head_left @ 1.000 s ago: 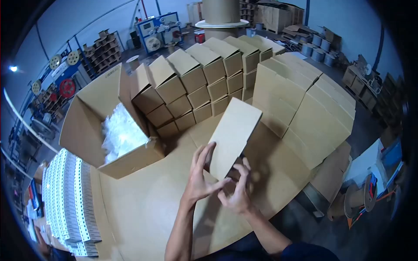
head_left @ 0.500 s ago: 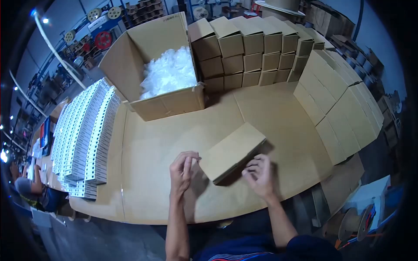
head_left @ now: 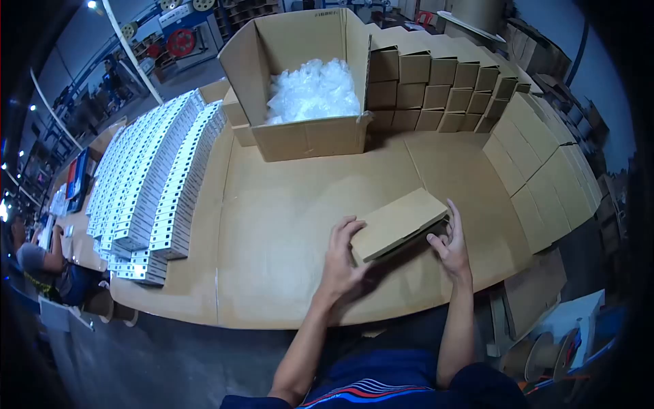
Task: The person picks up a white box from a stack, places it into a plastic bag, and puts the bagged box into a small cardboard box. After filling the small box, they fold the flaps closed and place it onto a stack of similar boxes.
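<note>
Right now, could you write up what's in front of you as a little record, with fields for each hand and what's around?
Left hand: holding the left end of a small brown box
Right hand: at that box's right end; grip firmness unclear
Surface: tan tabletop
Far side: open carton containing crumpled clear plastic; stacked brown boxes to its right
Left side: rows of white printed packs
Right side: larger brown panels or boxes
Background: another person, far left
</note>
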Motion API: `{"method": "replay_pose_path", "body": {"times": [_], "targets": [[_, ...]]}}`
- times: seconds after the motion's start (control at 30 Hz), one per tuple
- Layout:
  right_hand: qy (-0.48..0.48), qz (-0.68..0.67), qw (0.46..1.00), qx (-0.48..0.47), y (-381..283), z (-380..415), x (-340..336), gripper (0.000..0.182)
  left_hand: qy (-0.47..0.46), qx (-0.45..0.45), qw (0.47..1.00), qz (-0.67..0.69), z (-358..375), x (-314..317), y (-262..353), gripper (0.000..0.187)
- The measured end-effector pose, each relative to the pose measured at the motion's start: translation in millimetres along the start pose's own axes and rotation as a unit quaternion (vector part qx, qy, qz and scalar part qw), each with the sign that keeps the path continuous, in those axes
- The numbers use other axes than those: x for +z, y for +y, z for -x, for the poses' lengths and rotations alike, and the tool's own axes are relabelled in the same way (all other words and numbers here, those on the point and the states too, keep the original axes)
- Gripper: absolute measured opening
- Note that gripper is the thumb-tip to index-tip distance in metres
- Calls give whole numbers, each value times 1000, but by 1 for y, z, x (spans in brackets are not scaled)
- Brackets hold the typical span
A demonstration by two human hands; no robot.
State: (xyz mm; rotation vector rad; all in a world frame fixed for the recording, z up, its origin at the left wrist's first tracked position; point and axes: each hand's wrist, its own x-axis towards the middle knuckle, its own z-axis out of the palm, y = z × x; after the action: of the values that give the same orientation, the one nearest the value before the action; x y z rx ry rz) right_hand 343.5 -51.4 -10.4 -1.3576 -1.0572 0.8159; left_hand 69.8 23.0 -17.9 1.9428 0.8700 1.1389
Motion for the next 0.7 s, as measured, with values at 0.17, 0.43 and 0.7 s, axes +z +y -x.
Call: {"method": "replay_pose_path", "body": {"times": [0.17, 0.43, 0.7], "targets": [[-42, 28, 998, 37, 0, 28, 31, 91, 88, -213, 972, 42, 4, -43, -8, 28], [-51, 179, 982, -12, -24, 39, 64, 91, 111, -276, 898, 324, -4, -47, -56, 37], [-101, 330, 932, -109, -37, 36, 67, 87, 114, -56, 978, -165, 48, -54, 26, 94]]}}
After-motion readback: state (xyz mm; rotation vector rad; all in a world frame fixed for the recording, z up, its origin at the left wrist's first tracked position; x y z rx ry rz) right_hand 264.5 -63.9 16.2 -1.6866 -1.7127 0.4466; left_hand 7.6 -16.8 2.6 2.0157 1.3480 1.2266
